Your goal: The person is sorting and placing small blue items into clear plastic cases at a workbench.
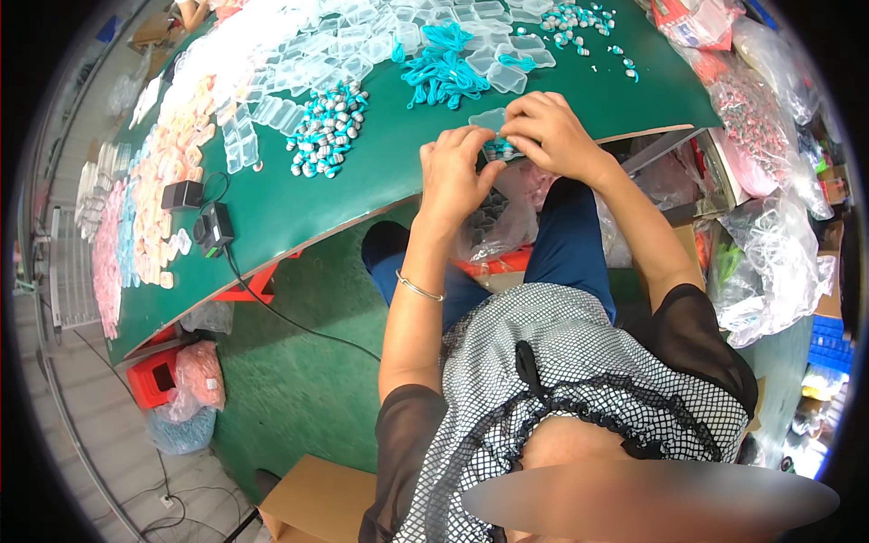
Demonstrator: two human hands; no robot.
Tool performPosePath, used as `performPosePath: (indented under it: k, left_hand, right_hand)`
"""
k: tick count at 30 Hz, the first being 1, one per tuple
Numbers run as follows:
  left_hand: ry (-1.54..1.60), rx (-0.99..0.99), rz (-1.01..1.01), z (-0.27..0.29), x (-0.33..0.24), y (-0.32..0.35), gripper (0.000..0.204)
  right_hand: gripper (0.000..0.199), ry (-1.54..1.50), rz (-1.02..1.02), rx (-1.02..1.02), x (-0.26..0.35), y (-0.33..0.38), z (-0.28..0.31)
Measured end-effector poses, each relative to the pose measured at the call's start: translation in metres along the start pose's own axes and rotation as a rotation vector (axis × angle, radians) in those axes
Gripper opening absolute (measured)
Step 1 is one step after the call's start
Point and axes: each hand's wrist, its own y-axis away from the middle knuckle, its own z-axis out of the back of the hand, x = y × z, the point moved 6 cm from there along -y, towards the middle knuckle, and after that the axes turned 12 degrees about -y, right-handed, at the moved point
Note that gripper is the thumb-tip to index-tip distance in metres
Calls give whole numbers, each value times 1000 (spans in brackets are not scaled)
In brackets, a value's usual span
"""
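Observation:
At the front edge of the green table, both my hands close around a small clear plastic case with its lid raised. Teal and grey pieces show inside it, partly covered by my fingers. My left hand grips the case's left side, the thumb bent toward it. My right hand pinches at the right side, fingers curled over the contents. Just beyond lies a heap of teal cord bundles. Left of that sits a pile of small grey-and-teal barrel-shaped pieces.
Many open clear cases cover the table's far part. More small teal-and-grey pieces lie far right. Pink and pale parts and a black adapter with a cable sit left. Plastic bags crowd the right side; a cardboard box stands on the floor.

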Motion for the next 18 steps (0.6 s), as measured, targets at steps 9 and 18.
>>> performPosePath:
  k: [9, 18]
  left_hand:
    - [-23, -22, -17, -2, -3, 1, 44]
    - [3, -88, 102, -2, 2, 6, 70]
  right_hand:
    - [21, -70, -161, 2, -38, -13, -13]
    - [17, -235, -82, -207, -17, -2, 1]
